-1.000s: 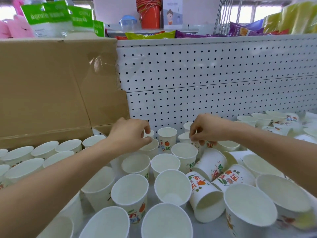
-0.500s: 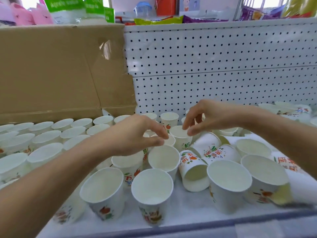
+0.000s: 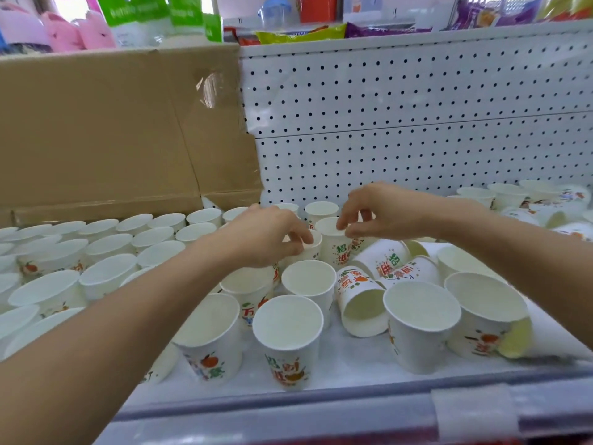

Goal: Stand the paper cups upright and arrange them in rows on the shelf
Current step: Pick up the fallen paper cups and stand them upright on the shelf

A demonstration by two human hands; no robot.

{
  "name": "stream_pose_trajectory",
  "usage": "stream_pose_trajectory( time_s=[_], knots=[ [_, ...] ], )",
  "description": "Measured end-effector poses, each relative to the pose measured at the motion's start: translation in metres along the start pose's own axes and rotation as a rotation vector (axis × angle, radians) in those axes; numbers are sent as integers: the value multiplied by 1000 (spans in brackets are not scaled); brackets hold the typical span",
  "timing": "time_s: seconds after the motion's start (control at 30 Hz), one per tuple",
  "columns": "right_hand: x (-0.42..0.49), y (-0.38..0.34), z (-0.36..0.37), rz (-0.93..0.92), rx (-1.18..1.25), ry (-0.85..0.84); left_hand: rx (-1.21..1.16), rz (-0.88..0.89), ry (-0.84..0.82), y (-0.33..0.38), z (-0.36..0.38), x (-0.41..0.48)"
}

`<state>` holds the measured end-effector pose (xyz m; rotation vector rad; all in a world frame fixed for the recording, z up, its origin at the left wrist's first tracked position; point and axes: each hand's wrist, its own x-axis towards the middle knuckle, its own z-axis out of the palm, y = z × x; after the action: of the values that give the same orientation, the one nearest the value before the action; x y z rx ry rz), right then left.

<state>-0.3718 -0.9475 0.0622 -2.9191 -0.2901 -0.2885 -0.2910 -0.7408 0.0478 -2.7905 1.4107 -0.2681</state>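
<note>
On the white shelf [image 3: 346, 370], in front of its perforated back panel [image 3: 417, 123], both bare hands work over a crowd of paper cups. The left hand [image 3: 266, 236] curls its fingertips around the rim of an upright cup [image 3: 309, 248] just in front of the panel; it looks pinched on that rim, though the hand hides most of the cup. The right hand [image 3: 382, 211] hovers beside it with thumb and forefinger spread apart and touching, or nearly touching, the rim of the next upright cup [image 3: 332, 244]; whether the hand actually grips this cup cannot be told. To the left of these two cups, along the panel and the flattened cardboard box [image 3: 112, 133] leaning there, upright cups stand in tidy rows [image 3: 106, 252]. To the right of the hands three printed cups lie on their sides [image 3: 382, 271], touching one another, mouths turned toward the front edge or the right. Nearer the shelf's front edge several upright cups [image 3: 288, 335] stand loosely, not lined up. Farther right along the panel another cluster of cups [image 3: 519, 200] sits, some tipped over.
</note>
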Motion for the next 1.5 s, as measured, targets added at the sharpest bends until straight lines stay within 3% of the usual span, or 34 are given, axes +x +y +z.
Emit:
stream_pose_trajectory(
  time_s=[0.1,0.2,0.4,0.57,0.7,0.97,1.13,1.27,1.37,1.5],
  knots=[
    [-34,-12,-15,2,133,-162,-194,41,65,13,-10,-27],
    [-54,-24,-15,51,97,-295,-438,47,88,32,-18,-69],
    [-36,-47,10,131,-143,-318,-72,115,-91,56,-4,-100],
    [-23,-47,16,153,-222,-218,74,107,-94,46,9,-97],
    [-12,-45,8,166,-202,-120,113,83,-84,41,14,-96],
    [4,-41,14,215,-171,-258,59,58,-47,44,13,-96],
    [-31,-44,-6,242,-20,-92,-71,72,143,48,8,-103],
    [-93,-43,-20,228,155,170,-312,248,389,86,11,-105],
    [-135,-36,-9,264,227,431,-308,339,346,120,22,-90],
    [-169,-30,19,308,92,534,-163,285,289,138,29,-73]
  ],
)
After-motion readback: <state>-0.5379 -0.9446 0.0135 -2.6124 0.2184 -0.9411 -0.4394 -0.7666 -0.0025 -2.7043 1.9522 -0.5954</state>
